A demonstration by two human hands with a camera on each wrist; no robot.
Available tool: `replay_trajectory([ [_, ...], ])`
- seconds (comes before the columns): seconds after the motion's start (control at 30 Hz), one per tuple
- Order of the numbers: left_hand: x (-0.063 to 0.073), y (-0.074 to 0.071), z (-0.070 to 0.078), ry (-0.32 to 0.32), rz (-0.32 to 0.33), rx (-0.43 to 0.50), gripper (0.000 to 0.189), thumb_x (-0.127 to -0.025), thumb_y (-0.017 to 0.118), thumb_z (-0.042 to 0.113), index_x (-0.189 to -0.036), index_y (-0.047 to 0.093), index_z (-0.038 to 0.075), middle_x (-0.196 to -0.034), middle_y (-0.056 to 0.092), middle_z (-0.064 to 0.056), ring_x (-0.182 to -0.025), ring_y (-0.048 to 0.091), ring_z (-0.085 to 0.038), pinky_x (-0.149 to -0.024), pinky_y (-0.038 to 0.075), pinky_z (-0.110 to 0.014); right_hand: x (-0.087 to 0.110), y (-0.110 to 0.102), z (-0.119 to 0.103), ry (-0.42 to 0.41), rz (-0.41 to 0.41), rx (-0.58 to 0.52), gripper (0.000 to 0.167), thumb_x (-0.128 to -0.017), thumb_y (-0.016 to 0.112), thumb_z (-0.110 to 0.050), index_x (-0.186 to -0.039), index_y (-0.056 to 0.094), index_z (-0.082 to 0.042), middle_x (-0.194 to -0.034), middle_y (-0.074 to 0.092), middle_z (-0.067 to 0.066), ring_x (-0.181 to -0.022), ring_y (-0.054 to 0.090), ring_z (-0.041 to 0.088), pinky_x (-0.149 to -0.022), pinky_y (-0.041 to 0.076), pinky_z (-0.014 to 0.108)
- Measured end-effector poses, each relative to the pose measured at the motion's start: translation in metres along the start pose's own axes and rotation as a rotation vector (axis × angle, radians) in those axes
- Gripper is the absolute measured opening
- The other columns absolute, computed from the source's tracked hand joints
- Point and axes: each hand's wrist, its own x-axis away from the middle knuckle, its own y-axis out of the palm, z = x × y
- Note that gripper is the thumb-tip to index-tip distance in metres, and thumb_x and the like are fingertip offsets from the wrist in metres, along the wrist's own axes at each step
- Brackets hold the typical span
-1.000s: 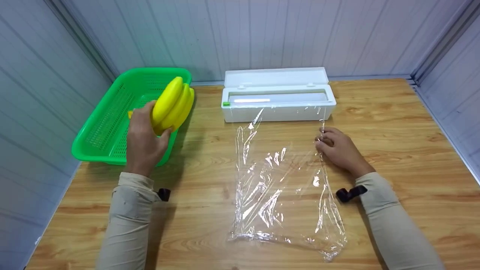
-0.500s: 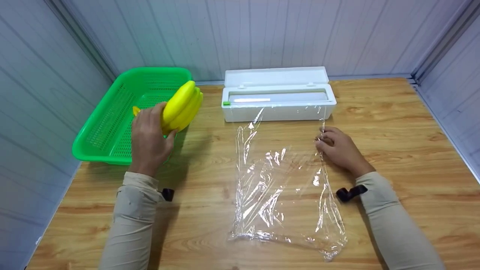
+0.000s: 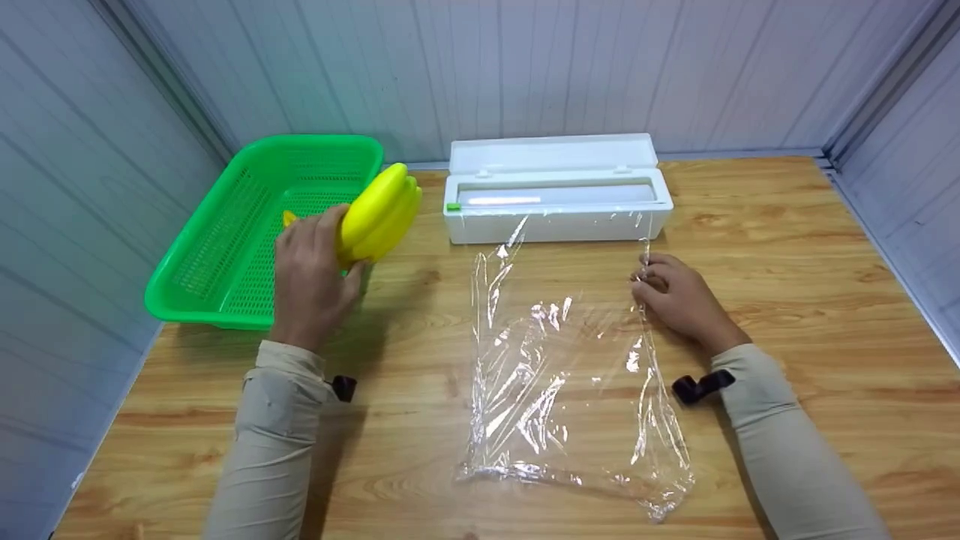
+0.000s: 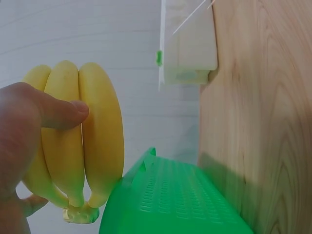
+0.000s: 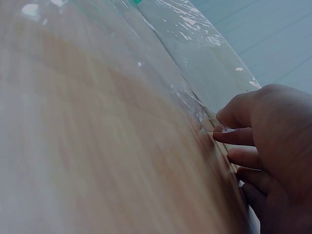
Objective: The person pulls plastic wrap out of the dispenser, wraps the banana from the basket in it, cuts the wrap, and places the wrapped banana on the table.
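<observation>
A: How is the setting made up?

B: A wood-grained surface (image 3: 847, 300) is enclosed at the back and both sides by pale panelled walls (image 3: 555, 67). A green perforated basket (image 3: 217, 319) is placed at the back left. To its right, near the back wall, a white cling-film dispenser (image 3: 555, 227) is set with its lid (image 3: 553, 154) open. From its front edge, a wrinkled sheet of clear cling film (image 3: 555, 375) is spread toward the near side.

A: And the bananas?

B: The yellow banana bunch (image 3: 382, 214) is held up off the surface, near the basket's right rim, with its stem end turned left.

A: How are the hands posed?

B: Both forearms, in beige sleeves (image 3: 799, 450), are extended from the near side. The bunch is grasped by the left hand (image 3: 307, 277), its thumb laid across the fruit. The film's right edge is pinched between thumb and forefinger by the right hand (image 3: 679, 300). Its other fingers are bent; whether the surface is touched by them cannot be told from the dim, blurred wrist view.
</observation>
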Motion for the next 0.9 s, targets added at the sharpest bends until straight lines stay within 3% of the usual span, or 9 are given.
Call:
replay_trajectory([
  [0.9, 0.003, 0.014, 0.023, 0.151, -0.08, -0.023, 0.072, -0.076, 0.088, 0.011, -0.136, 0.049, 0.001, -0.12, 0.062, -0.021, -0.112, 0.058, -0.037, -0.111, 0.033, -0.054, 0.0, 0.0, 0.0, 0.017, -0.009, -0.009, 0.021, -0.095, 0.067, -0.014, -0.109, 0.071, 0.001, -0.143, 0.051, 0.022, -0.133, 0.045, 0.044, -0.113, 0.029, 0.056],
])
